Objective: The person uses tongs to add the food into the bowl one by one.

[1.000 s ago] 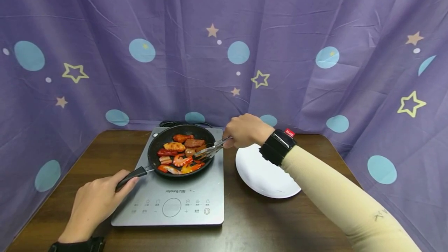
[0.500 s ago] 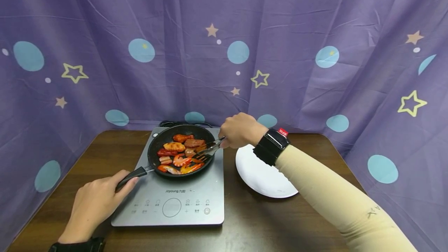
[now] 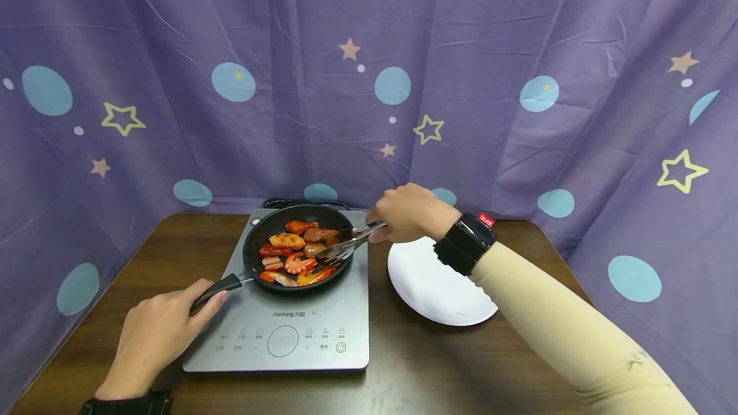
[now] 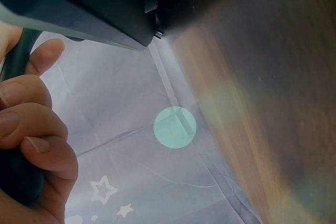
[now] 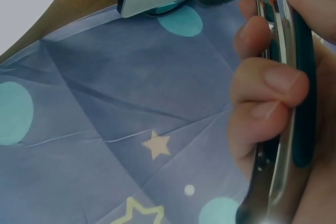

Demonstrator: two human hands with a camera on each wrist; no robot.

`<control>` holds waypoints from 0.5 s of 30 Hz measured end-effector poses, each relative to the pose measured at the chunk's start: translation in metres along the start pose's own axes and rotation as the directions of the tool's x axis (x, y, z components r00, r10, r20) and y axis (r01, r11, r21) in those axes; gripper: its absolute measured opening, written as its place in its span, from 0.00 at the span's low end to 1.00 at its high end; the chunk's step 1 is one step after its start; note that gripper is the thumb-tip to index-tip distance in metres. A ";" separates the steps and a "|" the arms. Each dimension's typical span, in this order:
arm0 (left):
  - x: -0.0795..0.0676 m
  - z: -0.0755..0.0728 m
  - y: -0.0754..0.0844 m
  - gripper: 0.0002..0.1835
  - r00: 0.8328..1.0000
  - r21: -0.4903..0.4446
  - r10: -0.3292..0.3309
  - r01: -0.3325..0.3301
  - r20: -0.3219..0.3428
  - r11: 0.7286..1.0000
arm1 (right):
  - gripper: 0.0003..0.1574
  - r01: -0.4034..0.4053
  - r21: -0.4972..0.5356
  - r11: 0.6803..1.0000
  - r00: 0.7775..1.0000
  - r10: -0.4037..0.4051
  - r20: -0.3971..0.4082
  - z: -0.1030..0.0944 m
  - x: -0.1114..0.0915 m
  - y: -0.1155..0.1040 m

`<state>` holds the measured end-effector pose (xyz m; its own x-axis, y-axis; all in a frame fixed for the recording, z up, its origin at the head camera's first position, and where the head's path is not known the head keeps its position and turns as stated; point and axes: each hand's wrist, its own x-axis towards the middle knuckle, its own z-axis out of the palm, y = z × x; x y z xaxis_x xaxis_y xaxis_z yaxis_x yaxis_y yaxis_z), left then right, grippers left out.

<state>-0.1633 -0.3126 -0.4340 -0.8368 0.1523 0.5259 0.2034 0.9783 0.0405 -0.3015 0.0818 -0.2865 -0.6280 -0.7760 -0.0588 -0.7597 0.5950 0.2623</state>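
My left hand [image 3: 164,328] grips the black handle [image 3: 216,291] of a dark frying pan [image 3: 262,226], its fingers curled round it in the left wrist view. Several pieces of food lie in the pan, among them a shrimp [image 3: 300,264], a yellow-orange piece [image 3: 287,241] and a brown slab [image 3: 319,235]. My right hand [image 3: 409,211] holds metal tongs [image 3: 362,235], whose slotted ends reach into the pan's right side, over the food there. In the right wrist view, the fingers [image 5: 270,82] wrap the tongs' dark-sided arms. What the tips touch is partly hidden.
Under the pan is a silver induction cooker [image 3: 334,312] with touch controls. To its right a white plate [image 3: 438,290] stands on the wooden table [image 3: 415,370], partly beneath my right forearm. A black cable [image 3: 282,203] lies behind the cooker, before a purple curtain [image 3: 473,133].
My right hand and the tongs shifted slightly left, then back to the right. The brown pieces near the tongs' tips look slightly moved. My left hand and the pan stay in place.
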 end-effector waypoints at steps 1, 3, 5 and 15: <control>0.000 0.000 0.000 0.16 1.000 0.001 0.000 0.000 0.000 1.000 | 0.17 -0.002 0.008 1.000 1.000 0.003 -0.009 0.000 -0.003 0.001; 0.001 0.000 0.001 0.15 1.000 0.003 -0.001 0.001 0.002 1.000 | 0.19 -0.010 0.022 1.000 1.000 0.011 -0.028 0.000 -0.010 0.005; 0.001 0.000 0.001 0.15 1.000 0.005 0.000 0.000 0.003 1.000 | 0.21 -0.020 0.032 0.999 0.998 0.022 -0.056 0.001 -0.017 0.010; 0.001 0.000 0.000 0.15 1.000 0.009 0.004 -0.004 -0.003 1.000 | 0.25 -0.084 0.136 0.987 0.966 0.115 -0.233 0.025 -0.068 0.037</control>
<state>-0.1641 -0.3122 -0.4332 -0.8342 0.1558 0.5289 0.2025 0.9788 0.0310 -0.2914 0.1621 -0.2970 -0.6542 -0.7300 0.1978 -0.7200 0.6812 0.1328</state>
